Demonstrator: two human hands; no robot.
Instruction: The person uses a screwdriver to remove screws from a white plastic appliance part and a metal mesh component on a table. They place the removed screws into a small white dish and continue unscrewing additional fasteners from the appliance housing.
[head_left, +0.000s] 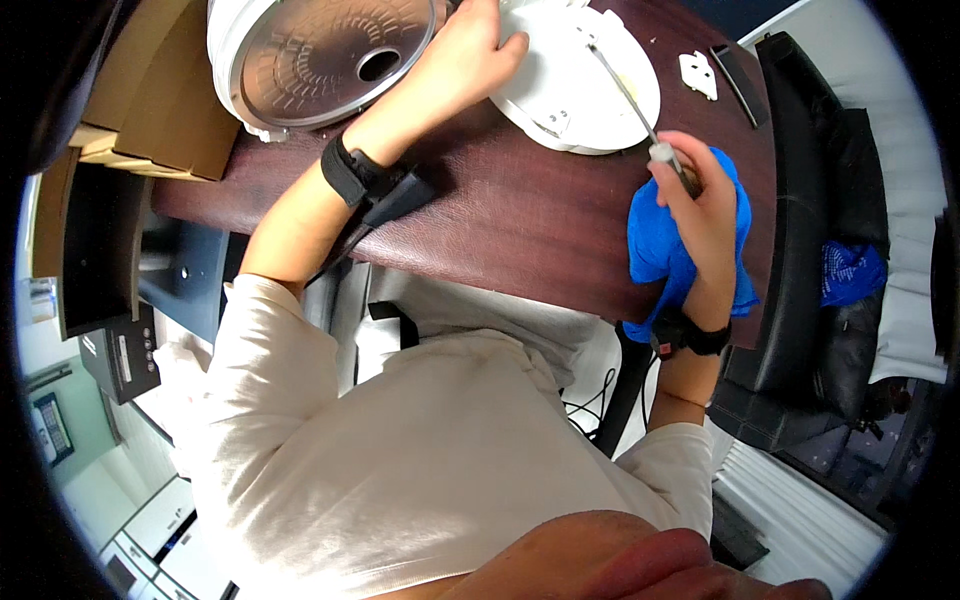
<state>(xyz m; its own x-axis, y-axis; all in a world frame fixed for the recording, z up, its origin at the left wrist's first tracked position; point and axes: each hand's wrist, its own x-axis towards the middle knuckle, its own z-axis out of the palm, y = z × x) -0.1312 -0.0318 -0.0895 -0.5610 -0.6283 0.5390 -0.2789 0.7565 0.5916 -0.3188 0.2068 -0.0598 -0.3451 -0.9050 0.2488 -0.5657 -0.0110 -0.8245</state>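
Observation:
My right hand point(700, 200) is closed around the handle of a screwdriver point(628, 97). The long metal shaft points away over a white rounded plastic cover point(555, 85), its tip near the cover's far part. Whether the tip touches the cover I cannot tell. My left hand point(480, 55) is at the top edge of the view, between the cover and a round white appliance part with a silver metal plate point(320, 55). Its thumb sticks out over the cover's left edge, while its other fingers are cut off or hidden. A blue cloth point(655, 235) lies below my right hand.
On the dark red-brown table point(500, 220), a small white plastic piece point(697, 75) and a black bar-shaped object point(738, 85) lie at the far right. Cardboard boxes point(175, 100) stand at the left. A black couch point(800, 230) is beyond the table's right edge.

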